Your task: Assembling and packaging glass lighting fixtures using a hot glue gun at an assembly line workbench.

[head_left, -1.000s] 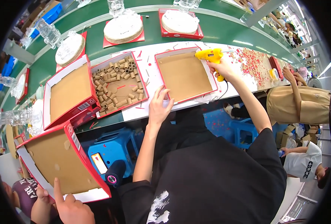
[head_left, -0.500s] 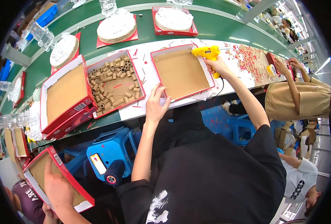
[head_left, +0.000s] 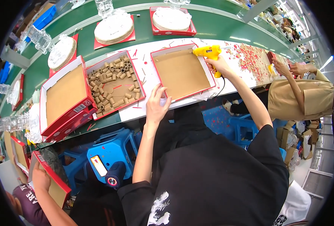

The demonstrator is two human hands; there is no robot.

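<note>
In my right hand (head_left: 219,67) is a yellow hot glue gun (head_left: 207,52), fingers wrapped round its handle. Its nozzle points left, over the far right corner of a shallow red-edged cardboard box (head_left: 182,73) with a brown inside. My left hand (head_left: 157,105) grips the near left corner of that box, thumb and fingers curled about its edge. Left of it, another red-edged tray (head_left: 141,92) holds many short brown cardboard tubes (head_left: 108,75). A dark cord runs down from the glue gun.
Stacked red boxes (head_left: 65,94) stand at the left. White round stacks (head_left: 114,27) sit on red boards along the green conveyor. Red scraps (head_left: 246,62) litter the white table covering at right. A blue stool (head_left: 112,150) stands below; co-workers are at both sides.
My hands, the glue gun and the box hold nearly still. The co-worker at lower left has moved a red box further left and down. The items on the conveyor have shifted slightly left.
</note>
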